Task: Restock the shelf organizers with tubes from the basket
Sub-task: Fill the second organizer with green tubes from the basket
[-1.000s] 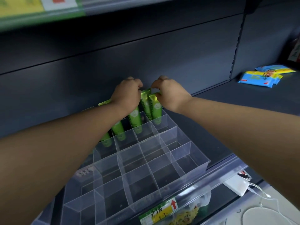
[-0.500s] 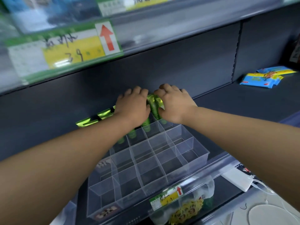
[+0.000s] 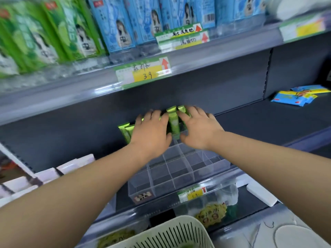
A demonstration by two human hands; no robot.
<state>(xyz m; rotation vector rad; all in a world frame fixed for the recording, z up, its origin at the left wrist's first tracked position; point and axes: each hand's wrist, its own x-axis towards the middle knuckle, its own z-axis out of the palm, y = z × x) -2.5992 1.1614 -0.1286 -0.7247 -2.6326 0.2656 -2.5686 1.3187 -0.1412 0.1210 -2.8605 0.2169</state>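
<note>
The fingers (image 3: 156, 114) of my left hand (image 3: 152, 135) and right hand (image 3: 198, 130) are lying nearly straight and spread. They are gripping nothing and are pressing against the upright glossy green tubes (image 3: 173, 120) at the frame's centre. Those tubes are standing in the back row of the clear plastic grid organizer (image 3: 179, 170). The pale slotted plastic basket (image 3: 172, 233) is sitting at the bottom edge. Pushing unevenly could be toppling tubes sideways or sliding the light organizer backward.
</note>
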